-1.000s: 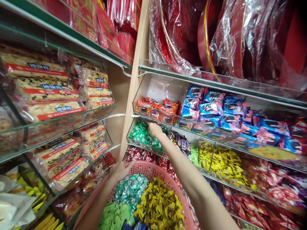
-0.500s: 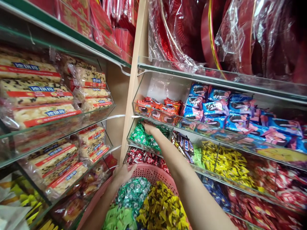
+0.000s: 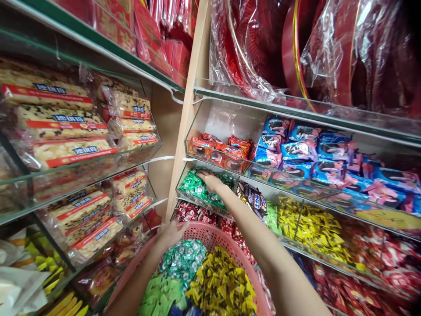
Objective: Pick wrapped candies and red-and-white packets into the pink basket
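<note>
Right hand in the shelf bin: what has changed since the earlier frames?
The right hand has shifted slightly left over the green-wrapped candies, its fingers now more outstretched; no pickup or release is visible. The left hand stayed at the rim of the pink basket.

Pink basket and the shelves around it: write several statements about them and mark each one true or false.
The right hand is in the shelf bin of green-wrapped candies. True.
The left hand is in the yellow candies in the basket. False: it is at the basket's rim.
Yellow-wrapped candies also lie on a shelf. True.
The basket holds only yellow candies. False: it holds green ones too.
The orange-red packets sit above the bin of green-wrapped candies. True.
</note>
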### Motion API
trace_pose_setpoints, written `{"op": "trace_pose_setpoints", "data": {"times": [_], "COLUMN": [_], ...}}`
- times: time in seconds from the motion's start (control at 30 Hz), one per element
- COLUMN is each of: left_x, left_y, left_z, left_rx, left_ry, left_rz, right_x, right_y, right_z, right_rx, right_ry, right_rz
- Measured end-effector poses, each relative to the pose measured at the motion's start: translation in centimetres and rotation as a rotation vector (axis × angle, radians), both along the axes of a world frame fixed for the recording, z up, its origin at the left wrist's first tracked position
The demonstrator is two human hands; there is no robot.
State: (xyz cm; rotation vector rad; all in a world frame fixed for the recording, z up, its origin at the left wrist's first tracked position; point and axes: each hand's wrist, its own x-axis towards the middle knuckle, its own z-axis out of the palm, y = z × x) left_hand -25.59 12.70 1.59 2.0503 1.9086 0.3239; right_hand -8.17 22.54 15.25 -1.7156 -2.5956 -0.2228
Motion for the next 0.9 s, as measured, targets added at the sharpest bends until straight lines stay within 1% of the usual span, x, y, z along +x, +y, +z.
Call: {"op": "trace_pose_setpoints", "data": {"times": [0.17,0.27,0.43,0.57,0.63,0.73,0.9], "left_x": [-0.1,0.1,0.5,0.8,0.9,1.1,1.0], "left_y": [0.1,0.1,0.1,0.0,-0.1,-0.2,-0.5], "left_z": [0.2,0.4,0.7,0.8,0.9,1.0,1.2], "left_rx": [0.014,0.011,0.016,0.024,0.028,0.035,0.03], "left_ry": [0.025,0.034,0.038,0.037,0.036,0.03,0.025], "left_rz": [-0.006,-0.007,-0.025,-0.031,-0.035,-0.04,-0.026], "right_x": [0.7,1.2,2.0,2.1,2.0,1.8,1.7], "right_y": [-1.9,-3.1,-4.4,-5.1,-5.3,-5.4,-5.3], "right_z": [-0.2,-0.1,0.9,1.8,2.0,2.0,1.4], "right_rx": [-0.009,0.004,0.048,0.118,0.092,-0.006,-0.107], "right_ry": [-0.028,-0.054,-0.089,-0.099,-0.129,-0.178,-0.214], "right_rz": [-0.009,0.022,0.059,0.023,-0.021,-0.077,-0.101]}}
